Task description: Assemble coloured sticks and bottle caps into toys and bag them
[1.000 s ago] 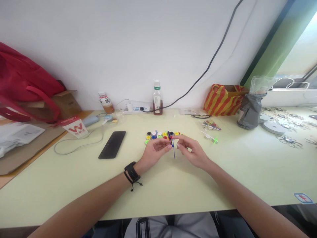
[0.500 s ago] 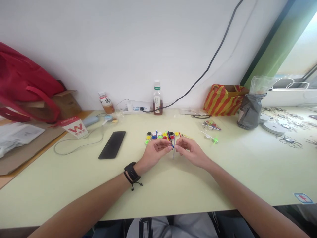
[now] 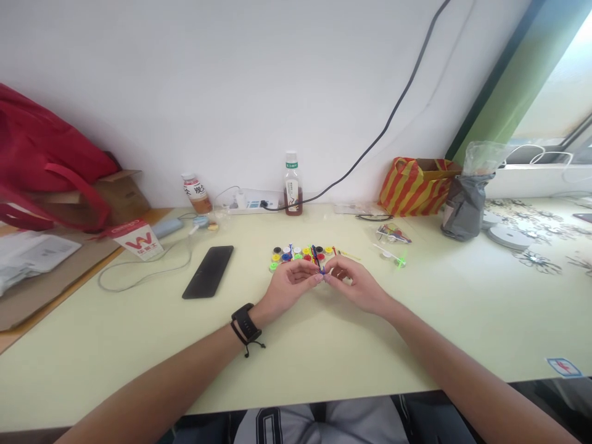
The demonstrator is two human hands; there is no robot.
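My left hand (image 3: 292,285) and my right hand (image 3: 354,282) meet over the table, thumbs and fingertips pinched together. Between them is a small blue plastic piece (image 3: 322,270), mostly hidden by the fingers; its exact kind I cannot make out. Both hands are closed on it. Just beyond the fingertips lie several small coloured wheel-like discs (image 3: 285,250) in yellow, black, white, green, red and blue. A few thin coloured sticks lie among them. Off to the right rests a white stick with a bright green propeller-like part (image 3: 398,261).
A black phone (image 3: 208,272) lies left of my hands. At the wall stand a tea bottle (image 3: 293,188), a tilted second bottle (image 3: 197,195) and a power strip (image 3: 252,203). Rightward are a small bag of coloured parts (image 3: 392,234), a striped bag (image 3: 411,190) and a grey bag (image 3: 465,213).
My right hand has moved slightly left, so the fingertips of both hands are closer together over the blue piece. The thin strip that hung below the fingers no longer shows.
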